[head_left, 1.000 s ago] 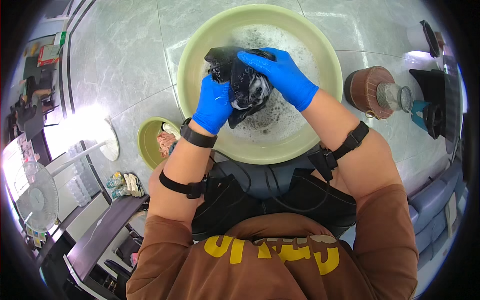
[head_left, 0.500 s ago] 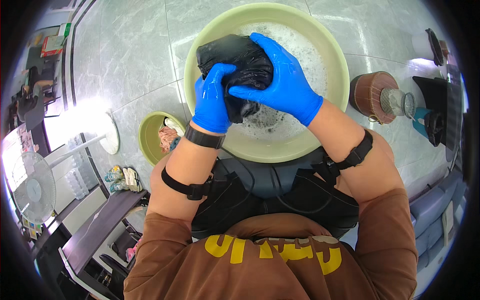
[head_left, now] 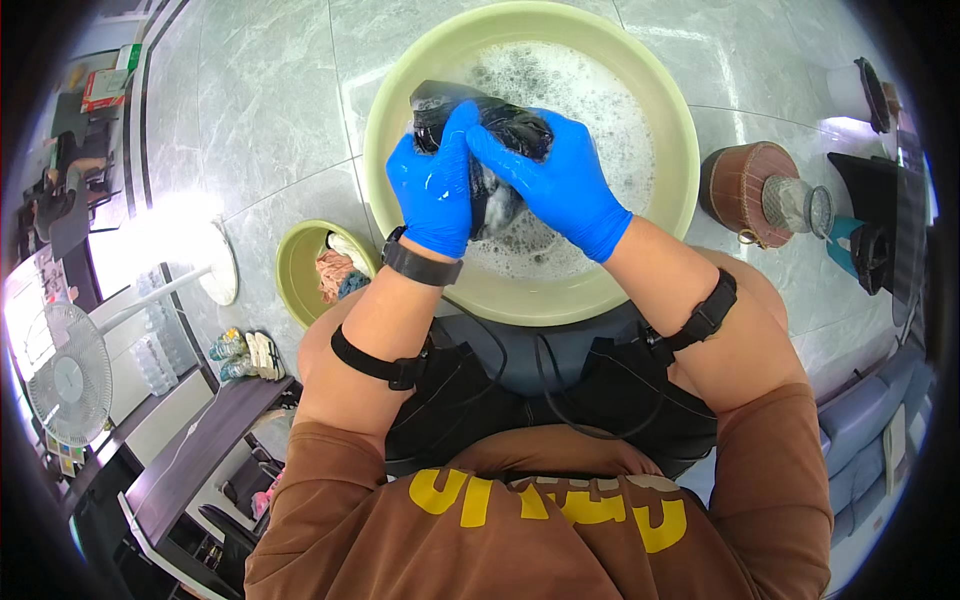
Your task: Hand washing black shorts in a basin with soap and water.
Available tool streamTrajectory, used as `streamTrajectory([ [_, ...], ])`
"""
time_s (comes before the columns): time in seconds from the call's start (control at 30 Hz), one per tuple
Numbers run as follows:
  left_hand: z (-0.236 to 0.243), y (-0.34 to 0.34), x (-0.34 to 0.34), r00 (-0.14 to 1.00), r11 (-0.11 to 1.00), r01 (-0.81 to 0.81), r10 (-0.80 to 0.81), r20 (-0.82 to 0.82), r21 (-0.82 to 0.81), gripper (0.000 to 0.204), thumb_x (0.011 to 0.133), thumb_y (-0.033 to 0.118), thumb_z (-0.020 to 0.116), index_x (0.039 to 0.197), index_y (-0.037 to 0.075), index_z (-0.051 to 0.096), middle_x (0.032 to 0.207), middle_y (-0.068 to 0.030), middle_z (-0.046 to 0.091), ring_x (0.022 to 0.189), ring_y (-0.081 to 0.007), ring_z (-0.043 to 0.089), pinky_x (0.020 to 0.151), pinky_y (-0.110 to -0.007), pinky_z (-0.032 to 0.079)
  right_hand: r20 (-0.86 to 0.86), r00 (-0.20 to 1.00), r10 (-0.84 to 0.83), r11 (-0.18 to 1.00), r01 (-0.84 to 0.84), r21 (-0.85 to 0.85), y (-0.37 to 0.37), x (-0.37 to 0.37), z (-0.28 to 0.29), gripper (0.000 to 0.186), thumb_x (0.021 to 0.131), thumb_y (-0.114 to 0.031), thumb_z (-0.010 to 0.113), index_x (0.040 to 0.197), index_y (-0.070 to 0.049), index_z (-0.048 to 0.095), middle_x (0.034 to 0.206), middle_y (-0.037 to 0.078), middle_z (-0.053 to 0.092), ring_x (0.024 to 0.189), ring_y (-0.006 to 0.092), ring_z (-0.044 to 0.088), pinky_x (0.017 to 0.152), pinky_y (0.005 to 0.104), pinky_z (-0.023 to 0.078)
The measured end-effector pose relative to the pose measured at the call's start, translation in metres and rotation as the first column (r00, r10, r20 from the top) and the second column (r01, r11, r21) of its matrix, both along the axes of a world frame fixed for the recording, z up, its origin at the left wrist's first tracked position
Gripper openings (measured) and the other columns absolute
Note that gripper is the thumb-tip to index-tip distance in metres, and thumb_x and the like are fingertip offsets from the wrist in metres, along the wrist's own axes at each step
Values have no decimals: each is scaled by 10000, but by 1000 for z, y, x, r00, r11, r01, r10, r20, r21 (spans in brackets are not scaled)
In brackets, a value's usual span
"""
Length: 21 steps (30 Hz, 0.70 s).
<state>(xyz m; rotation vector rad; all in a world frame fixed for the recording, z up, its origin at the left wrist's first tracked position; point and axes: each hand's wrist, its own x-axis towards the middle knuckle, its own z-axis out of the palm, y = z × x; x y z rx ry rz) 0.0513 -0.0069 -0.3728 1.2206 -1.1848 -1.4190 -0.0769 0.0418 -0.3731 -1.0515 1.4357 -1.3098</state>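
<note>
A wet, bunched black cloth is held over a large pale green basin. Soapy water with white suds fills the basin's bottom. My left hand, in a blue glove, grips the cloth's left side, thumb on top. Wrapped round its right side is my right hand, also blue-gloved, the two thumbs close together. White foam shows on the part of the cloth hanging between my palms. Most of my fingertips are hidden under the cloth, and its garment type cannot be made out.
Left of the basin stands a smaller green tub with pink, white and blue cloths. A white standing fan and a dark wooden table are farther left. At right sit a brown round container and a blue-grey sofa.
My hands have come closer together, and my right hand has moved down from the cloth's top. The cloth is folded differently, with foam now showing on it.
</note>
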Motion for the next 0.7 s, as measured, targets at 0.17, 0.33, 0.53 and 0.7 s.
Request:
streamTrajectory([
  [0.17,1,2,-3,989,1000,15,-13,150,-8,255,965,187,696,1067,-45,732,938,-50,741,825,-92,655,756,-258,525,195,979,-55,990,27,140,2,-2,0,405,878,-387,782,888,15,736,706,59,699,640,99,620,619,288,508],
  [0.33,-13,0,-1,997,999,19,-16,75,-28,240,940,170,718,1062,-36,734,964,-63,749,849,-109,669,786,-275,523,86,996,-31,997,26,66,2,-2,-14,454,860,-440,782,920,8,739,759,108,710,694,177,676,646,313,529],
  [0.53,-11,-2,8,986,977,99,-71,-152,190,282,977,159,658,1195,-16,688,1079,-81,724,965,-150,667,869,-302,532,-317,947,-50,994,17,-107,-10,-13,-4,505,790,-494,824,932,-17,738,839,144,730,769,263,720,702,365,570],
  [0.7,-4,-10,11,971,970,110,-59,-230,218,315,989,146,636,1236,-48,658,1101,-115,722,987,-206,699,912,-329,557,-180,984,-11,979,-26,-201,-14,-7,-4,580,766,-480,847,1078,-13,704,917,153,744,866,262,743,799,359,589],
])
